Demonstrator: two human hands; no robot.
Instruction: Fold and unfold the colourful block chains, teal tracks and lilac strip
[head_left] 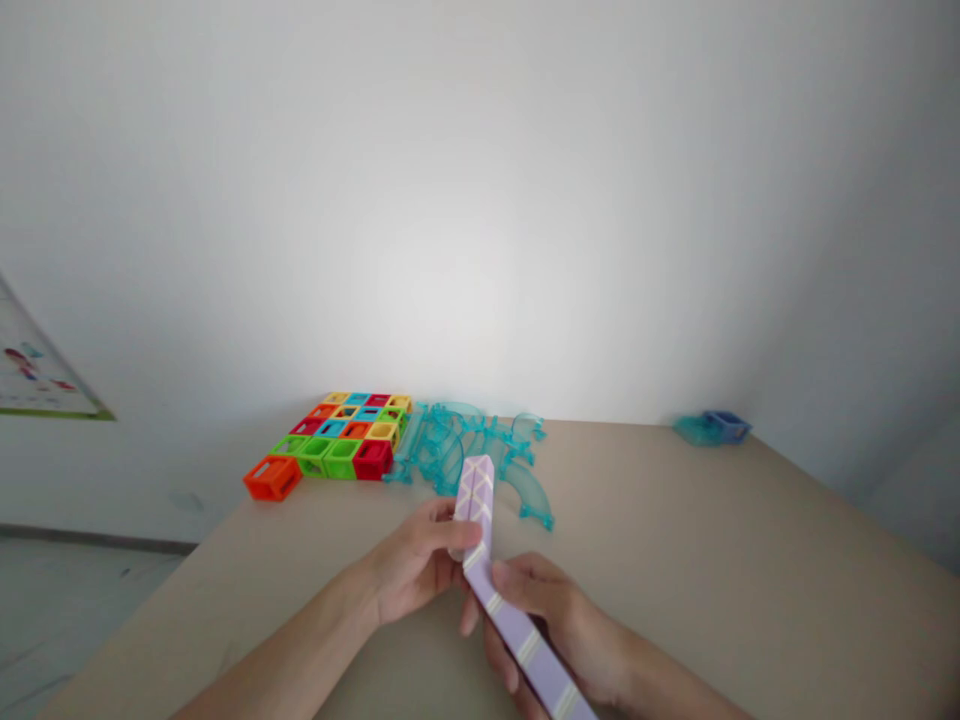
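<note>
While both hands had the purple strip [478, 512], nothing showed it finished with: it was off the table [675, 530], nearer the person than the cube grid [343, 437] and to its right. Cubes were already lined up in rows, orange cube [273, 479] at the grid's near-left corner; teal pieces [442, 455] lay unsorted just right of the grid. Whether the strip was being opened or closed: couldn't tell. Long axis ran from near right of the grid, away and leftward, then kinked, latticed end pointing at the teal pieces. Left hand [427, 550] pinched near the kink, thumb on top; right hand [559, 610] gripped the banded length.
</note>
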